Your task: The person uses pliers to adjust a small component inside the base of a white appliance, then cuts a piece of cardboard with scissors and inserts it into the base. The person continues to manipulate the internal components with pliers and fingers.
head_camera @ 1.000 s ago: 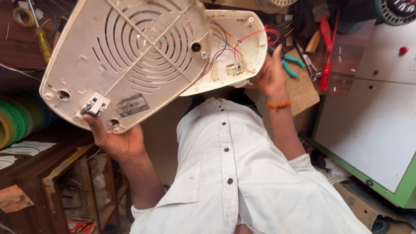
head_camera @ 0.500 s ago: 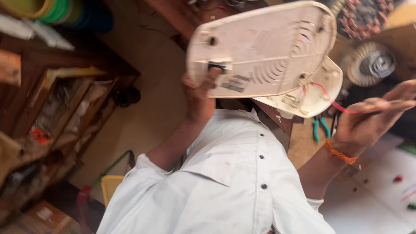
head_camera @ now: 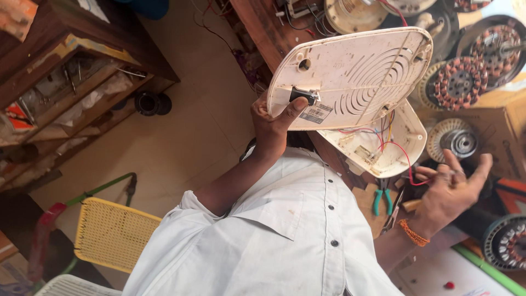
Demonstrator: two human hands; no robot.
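Wooden worktop (head_camera: 263, 27), dark brown, cluttered along its edge with loose wires and motor parts. Beyond it, tan floor (head_camera: 181, 137); a wooden shelf unit (head_camera: 66, 82) stands at its far side. One yellow mesh chair (head_camera: 112, 233) sits on the floor close to the person's white shirt (head_camera: 285, 235).

Count on the worktop: at least three wound motor stators, one (head_camera: 459, 82) just beside the raised panel, one (head_camera: 496, 49) behind it, one (head_camera: 507, 241) at the near right corner. One ribbed rotor disc (head_camera: 457, 141). One pair of green-handled pliers (head_camera: 382, 200).

One cream plastic fan base panel (head_camera: 350, 77), slotted in arcs, is held up off the worktop. Left hand (head_camera: 274, 123) grips its lower edge, thumb pressed by the black switch (head_camera: 301, 94). One matching housing half (head_camera: 383, 145) hangs behind it, joined by red and yellow wires.

Right hand (head_camera: 449, 194) spread wide, fingers apart, a red wire (head_camera: 408, 170) running to its fingers; whether it is pinched, cannot tell.
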